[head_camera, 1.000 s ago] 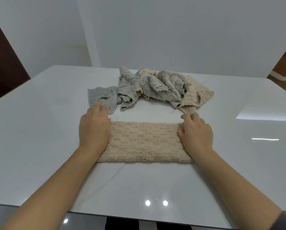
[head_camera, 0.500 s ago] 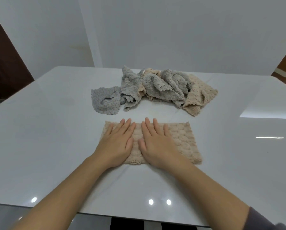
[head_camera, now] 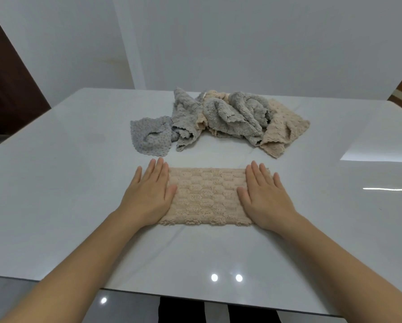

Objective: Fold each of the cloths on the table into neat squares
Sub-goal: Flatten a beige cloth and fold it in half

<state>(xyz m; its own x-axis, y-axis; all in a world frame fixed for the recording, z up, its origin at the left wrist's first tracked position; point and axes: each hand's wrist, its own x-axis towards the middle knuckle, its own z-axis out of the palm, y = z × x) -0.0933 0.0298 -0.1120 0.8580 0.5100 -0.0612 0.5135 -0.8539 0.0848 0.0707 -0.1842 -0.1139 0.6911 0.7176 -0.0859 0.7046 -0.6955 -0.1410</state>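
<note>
On the glossy table (head_camera: 55,206), flat hands press a nubby beige rectangle (head_camera: 207,197).

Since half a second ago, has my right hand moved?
Yes. The right hand slid rightward, from the middle of the folded beige cloth to its right end.

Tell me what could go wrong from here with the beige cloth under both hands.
1. The beige cloth is a wide strip, not yet square. The left hand and right hand press flat on its ends, so lifting one end for the next fold may let the edges shift askew.
2. The table looks glossy, so the cloth may slide while being folded.
3. The crumpled pile lies close behind, and a forward sweep could drag its nearest edges.
</note>
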